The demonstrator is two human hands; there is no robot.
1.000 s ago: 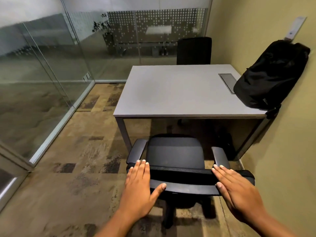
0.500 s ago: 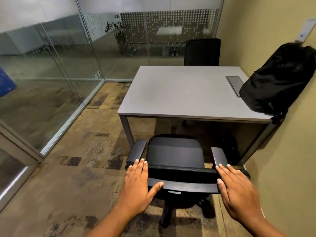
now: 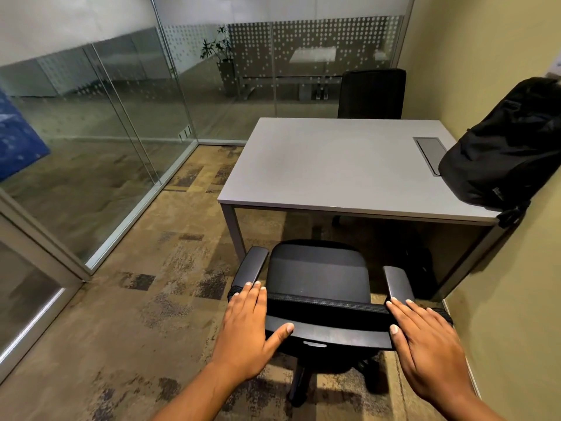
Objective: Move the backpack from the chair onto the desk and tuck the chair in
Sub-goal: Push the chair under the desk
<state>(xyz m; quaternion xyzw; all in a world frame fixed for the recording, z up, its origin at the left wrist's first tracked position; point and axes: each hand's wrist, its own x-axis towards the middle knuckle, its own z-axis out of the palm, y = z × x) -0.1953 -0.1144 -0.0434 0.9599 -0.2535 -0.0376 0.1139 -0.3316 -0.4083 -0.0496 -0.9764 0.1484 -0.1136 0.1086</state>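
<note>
The black backpack (image 3: 504, 153) lies on the right end of the grey desk (image 3: 328, 165), leaning against the yellow wall. A black office chair (image 3: 315, 275) stands in front of the desk, its seat bare and just short of the desk's front edge. My left hand (image 3: 246, 332) lies over the left end of the chair's backrest, fingers on top and thumb hooked on the rear. My right hand (image 3: 431, 347) holds the right end of the backrest the same way.
A second black chair (image 3: 372, 94) stands at the desk's far side. Glass walls (image 3: 121, 132) close the room at left and back, and the yellow wall (image 3: 516, 299) runs close on the right. A cable hatch (image 3: 429, 154) sits in the desktop beside the backpack.
Both hands stay on the backrest in the same hold. My view has swung left, showing more of the glass wall and a blue object at the left edge.
</note>
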